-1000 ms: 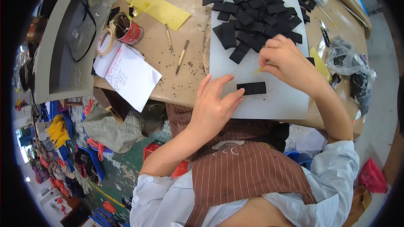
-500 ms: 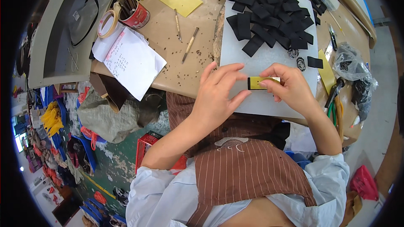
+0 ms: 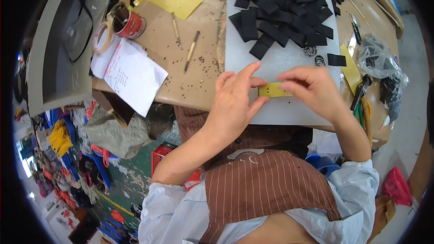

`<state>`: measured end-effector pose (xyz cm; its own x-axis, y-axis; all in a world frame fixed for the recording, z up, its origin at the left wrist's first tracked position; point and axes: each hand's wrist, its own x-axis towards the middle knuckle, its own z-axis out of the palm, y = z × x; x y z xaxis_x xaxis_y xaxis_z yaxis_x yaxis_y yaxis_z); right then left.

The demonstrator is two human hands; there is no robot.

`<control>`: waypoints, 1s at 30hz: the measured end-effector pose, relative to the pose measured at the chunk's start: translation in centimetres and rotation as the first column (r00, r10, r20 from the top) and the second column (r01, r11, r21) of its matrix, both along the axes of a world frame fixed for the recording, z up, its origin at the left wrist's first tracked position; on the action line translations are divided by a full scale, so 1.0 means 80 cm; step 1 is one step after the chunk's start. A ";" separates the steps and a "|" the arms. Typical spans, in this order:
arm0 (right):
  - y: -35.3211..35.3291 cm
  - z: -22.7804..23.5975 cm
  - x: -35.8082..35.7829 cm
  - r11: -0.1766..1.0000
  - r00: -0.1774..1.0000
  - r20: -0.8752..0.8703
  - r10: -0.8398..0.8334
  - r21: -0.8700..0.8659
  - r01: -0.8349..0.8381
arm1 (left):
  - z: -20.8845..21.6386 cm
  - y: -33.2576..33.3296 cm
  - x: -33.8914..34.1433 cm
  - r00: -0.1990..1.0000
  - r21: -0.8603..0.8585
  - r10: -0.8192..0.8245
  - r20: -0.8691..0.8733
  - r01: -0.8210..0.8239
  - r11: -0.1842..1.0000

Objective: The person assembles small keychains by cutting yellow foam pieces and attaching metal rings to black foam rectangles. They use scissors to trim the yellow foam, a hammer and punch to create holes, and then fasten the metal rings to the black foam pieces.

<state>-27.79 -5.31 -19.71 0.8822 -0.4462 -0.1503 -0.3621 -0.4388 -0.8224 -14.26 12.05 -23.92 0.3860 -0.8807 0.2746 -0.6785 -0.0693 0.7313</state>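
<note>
A small yellow strip (image 3: 276, 89) with dark holes near its left end lies over the grey-white board (image 3: 246, 65). My left hand (image 3: 233, 101) holds that left end between thumb and index finger, its other fingers raised. Over the strip's right part, my right hand (image 3: 314, 92) has thumb and fingertips drawn together in a pinch; whatever is between them is too small to make out. A tiny dark speck (image 3: 289, 102) sits on the board just below the strip. Folded black fabric bands (image 3: 282, 16) are heaped beyond my hands, with one loose black band (image 3: 336, 60) at the right.
Left on the brown table (image 3: 203, 0) are a notepad (image 3: 138, 77), a tape roll (image 3: 102, 38), a red tin (image 3: 131, 25), two thin tools (image 3: 192, 52) and a yellow sheet (image 3: 172, 0). At right lie snips (image 3: 356, 29), a clear plastic bag (image 3: 379, 56) and wood-handled tools (image 3: 366, 117).
My left thumb and index finger have come onto the strip's left end. My right fingers have shifted from gripping the strip to above its right part. The whole view has moved slightly.
</note>
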 end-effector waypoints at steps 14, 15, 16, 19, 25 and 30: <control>0.014 -0.034 -0.049 0.895 0.943 0.308 0.128 -0.446 0.024 | 0.008 -0.004 -0.002 0.998 0.089 -0.005 0.060 0.000 0.996; 0.013 -0.036 -0.049 0.889 0.941 0.304 0.149 -0.457 0.007 | 0.006 -0.004 -0.003 0.998 0.083 -0.007 0.057 0.002 0.997; 0.011 -0.037 -0.047 0.883 0.937 0.301 0.175 -0.470 -0.014 | 0.005 -0.003 -0.002 0.998 0.075 -0.004 0.055 0.000 0.997; 0.005 -0.040 -0.042 0.862 0.925 0.293 0.244 -0.502 -0.069 | 0.001 -0.003 0.001 1.000 0.072 -0.009 0.008 0.009 0.997; 0.008 -0.038 -0.040 0.870 0.928 0.270 0.258 -0.483 -0.101 | 0.009 -0.007 0.007 0.999 0.080 -0.035 0.007 0.035 0.996; 0.009 -0.028 -0.036 0.865 0.933 0.237 0.271 -0.484 -0.128 | 0.007 0.001 0.017 0.988 0.026 -0.127 0.086 0.126 0.992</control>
